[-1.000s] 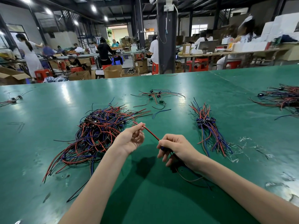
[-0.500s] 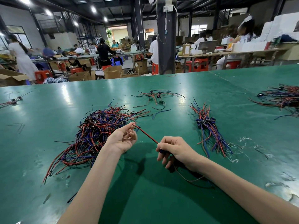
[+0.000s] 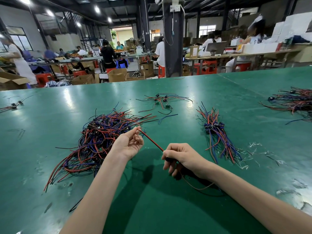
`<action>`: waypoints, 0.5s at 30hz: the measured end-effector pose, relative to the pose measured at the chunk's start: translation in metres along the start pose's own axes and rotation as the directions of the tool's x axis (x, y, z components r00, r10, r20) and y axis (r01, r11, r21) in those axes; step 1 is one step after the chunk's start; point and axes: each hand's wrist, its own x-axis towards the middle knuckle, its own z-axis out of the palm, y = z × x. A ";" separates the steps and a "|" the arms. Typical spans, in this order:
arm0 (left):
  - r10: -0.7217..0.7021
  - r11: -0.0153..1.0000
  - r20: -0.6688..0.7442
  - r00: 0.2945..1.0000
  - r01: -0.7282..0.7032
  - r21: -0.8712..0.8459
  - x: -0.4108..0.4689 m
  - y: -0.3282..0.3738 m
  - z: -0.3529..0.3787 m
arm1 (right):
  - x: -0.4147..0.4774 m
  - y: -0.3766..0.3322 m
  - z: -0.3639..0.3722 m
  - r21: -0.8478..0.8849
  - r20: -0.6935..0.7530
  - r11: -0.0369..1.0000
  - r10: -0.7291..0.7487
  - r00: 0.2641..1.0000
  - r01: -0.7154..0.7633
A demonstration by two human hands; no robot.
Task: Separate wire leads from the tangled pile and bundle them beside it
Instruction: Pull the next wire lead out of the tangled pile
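A tangled pile (image 3: pixel 99 137) of red, blue and black wire leads lies on the green table (image 3: pixel 185 208), left of centre. A sorted bundle (image 3: pixel 217 137) of leads with dark connectors lies to the right of it. A red and black wire lead (image 3: pixel 152 141) is stretched taut between my hands. My left hand (image 3: pixel 129 144) pinches its far end at the fingertips, right beside the pile. My right hand (image 3: pixel 181 157) grips the lead's near part, fingers curled round it, and loose wire trails under my right wrist.
A small scatter of leads (image 3: pixel 162 102) lies farther back at centre. Another heap of wires (image 3: pixel 293 102) sits at the right edge, and a few leads (image 3: pixel 13 105) at the far left. Plastic scraps (image 3: pixel 260 149) lie right of the bundle. People work at benches beyond the table.
My left hand, pinching the lead's end, has moved a little left toward the pile, then lifted slightly. My right hand has stayed almost still, and the lead remains taut.
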 end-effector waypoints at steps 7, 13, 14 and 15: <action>0.124 0.981 -0.011 0.992 -0.121 0.150 0.001 -0.004 -0.001 | 0.000 0.001 -0.002 -0.018 0.044 0.999 0.028 0.999 -0.028; 0.302 0.912 -0.045 0.952 -0.275 0.303 -0.004 -0.013 0.003 | 0.000 -0.001 -0.006 -0.146 0.052 0.989 0.001 0.999 0.007; 0.300 0.915 -0.043 0.953 -0.275 0.294 -0.005 -0.014 0.004 | 0.000 -0.002 -0.007 -0.142 0.055 0.990 0.005 0.998 0.003; 0.295 0.919 -0.040 0.955 -0.272 0.286 -0.005 -0.015 0.005 | 0.000 -0.002 -0.008 -0.130 0.059 0.992 0.010 0.998 -0.002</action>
